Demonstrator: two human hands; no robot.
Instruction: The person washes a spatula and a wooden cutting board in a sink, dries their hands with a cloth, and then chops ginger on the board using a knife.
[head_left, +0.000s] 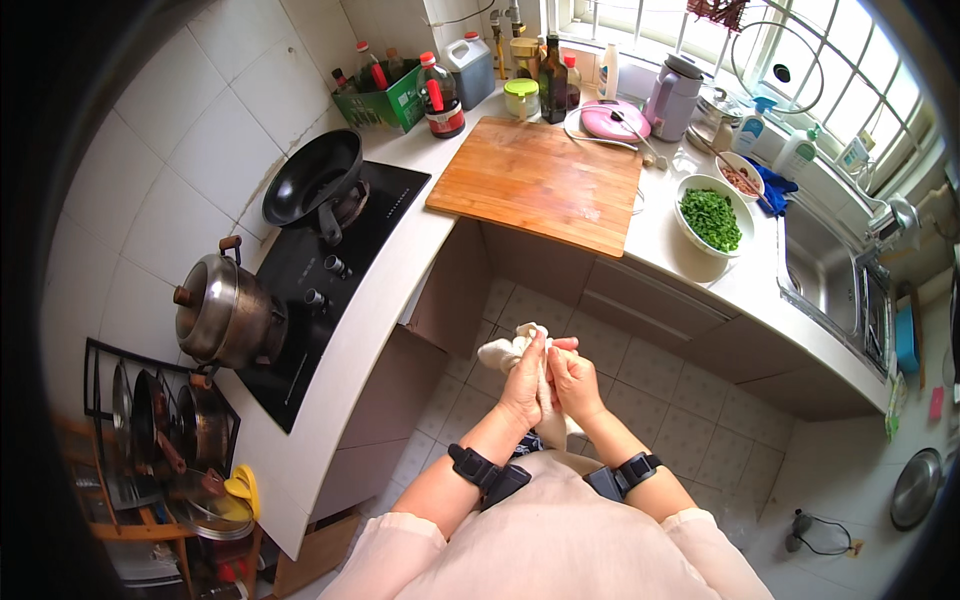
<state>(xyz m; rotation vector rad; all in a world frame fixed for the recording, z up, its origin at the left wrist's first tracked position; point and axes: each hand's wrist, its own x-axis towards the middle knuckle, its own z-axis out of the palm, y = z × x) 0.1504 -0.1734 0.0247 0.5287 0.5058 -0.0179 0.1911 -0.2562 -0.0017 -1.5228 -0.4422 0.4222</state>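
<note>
Both hands are together in front of my body, above the tiled floor. My left hand (526, 382) grips a cream-coloured cloth (501, 354), which bunches out past the fingers and hangs down between the wrists. Against the same cloth, my right hand (576, 382) is curled with its fingers bent around it. Part of the cloth is hidden by the hands. Beyond them, a wooden cutting board (544, 180) lies across the counter corner, its front edge overhanging. To its right stands a white bowl (701, 246) of chopped green leaves (709, 218).
On the left, a black wok (315, 184) and a lidded steel pot (225, 307) sit on the gas hob (300, 360). Sauce bottles (441, 97) line the back. A small bowl of minced meat (739, 178) stands before the sink (817, 255). Pans fill a rack (161, 427) at lower left.
</note>
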